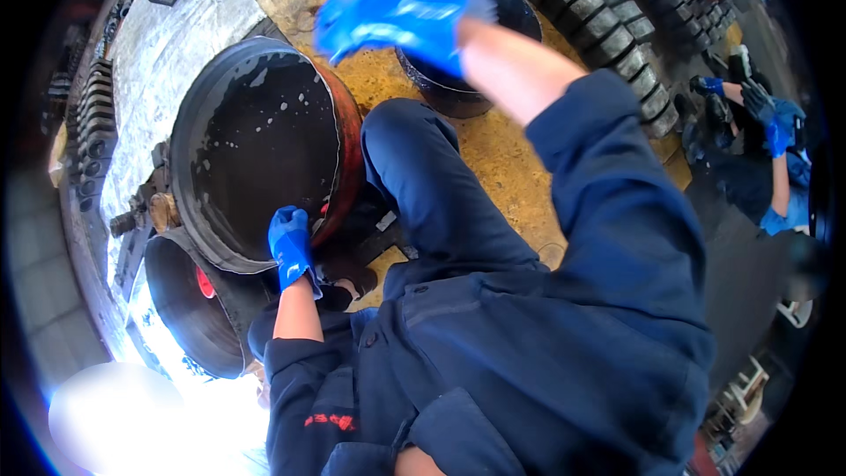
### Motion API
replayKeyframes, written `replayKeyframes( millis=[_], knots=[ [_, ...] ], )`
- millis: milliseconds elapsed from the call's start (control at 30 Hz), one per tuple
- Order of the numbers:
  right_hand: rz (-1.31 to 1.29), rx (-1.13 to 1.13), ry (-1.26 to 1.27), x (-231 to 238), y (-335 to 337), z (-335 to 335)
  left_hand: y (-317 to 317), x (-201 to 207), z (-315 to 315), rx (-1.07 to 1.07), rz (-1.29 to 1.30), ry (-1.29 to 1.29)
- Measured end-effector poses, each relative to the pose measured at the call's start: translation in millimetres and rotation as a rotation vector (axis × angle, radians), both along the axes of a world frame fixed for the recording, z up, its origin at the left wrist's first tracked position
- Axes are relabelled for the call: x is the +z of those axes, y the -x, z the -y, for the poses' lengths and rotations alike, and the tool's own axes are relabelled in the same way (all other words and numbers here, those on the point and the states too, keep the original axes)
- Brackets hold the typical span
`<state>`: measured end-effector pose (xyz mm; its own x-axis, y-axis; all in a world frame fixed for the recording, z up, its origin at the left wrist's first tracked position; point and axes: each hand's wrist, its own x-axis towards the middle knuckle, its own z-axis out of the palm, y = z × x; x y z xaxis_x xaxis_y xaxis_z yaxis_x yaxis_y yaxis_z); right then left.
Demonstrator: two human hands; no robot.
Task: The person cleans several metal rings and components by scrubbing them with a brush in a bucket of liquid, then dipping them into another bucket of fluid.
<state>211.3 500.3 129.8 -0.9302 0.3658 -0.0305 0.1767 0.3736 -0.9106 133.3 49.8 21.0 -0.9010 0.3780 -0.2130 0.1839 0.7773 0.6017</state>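
A large open drum [351,137] with a red outer wall stands left of my knee. Dark liquid [256,141] with pale bubbles lies inside it. My left hand [289,238], in a blue rubber glove, is at the drum's near rim with its fingers curled closed; what they grip, if anything, is hidden. In a matching glove, my right hand [379,22] is raised across the gap between the drum and a black bucket [454,99]. Motion smears its fingers, and nothing can be made out in them.
Another round open container [189,304] lies near left. Rows of dark ribbed metal blocks [582,9] stand at far right, and similar parts [95,119] line the left. A gloved co-worker [775,141] is at right. The floor [507,154] is stained yellow.
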Motion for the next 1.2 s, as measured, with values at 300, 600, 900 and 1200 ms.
replayKeyframes(
  millis=[300, 600, 900, 1200],
  knots=[
    [0.857, -0.232, -0.166, -30, -98, -156, -4, 9, -17, -0.023, 0.075, 0.007],
    [1.068, 0.014, -0.495, -78, -103, -172, -6, 15, -22, 0.131, 0.296, -0.021],
    [1.131, -0.013, -0.098, -121, -128, -161, -5, 17, -33, 0.174, 0.344, 0.032],
    [1.374, -0.177, -0.492, -177, -133, -152, -7, 24, -49, 0.257, 0.352, 0.156]
  ],
)
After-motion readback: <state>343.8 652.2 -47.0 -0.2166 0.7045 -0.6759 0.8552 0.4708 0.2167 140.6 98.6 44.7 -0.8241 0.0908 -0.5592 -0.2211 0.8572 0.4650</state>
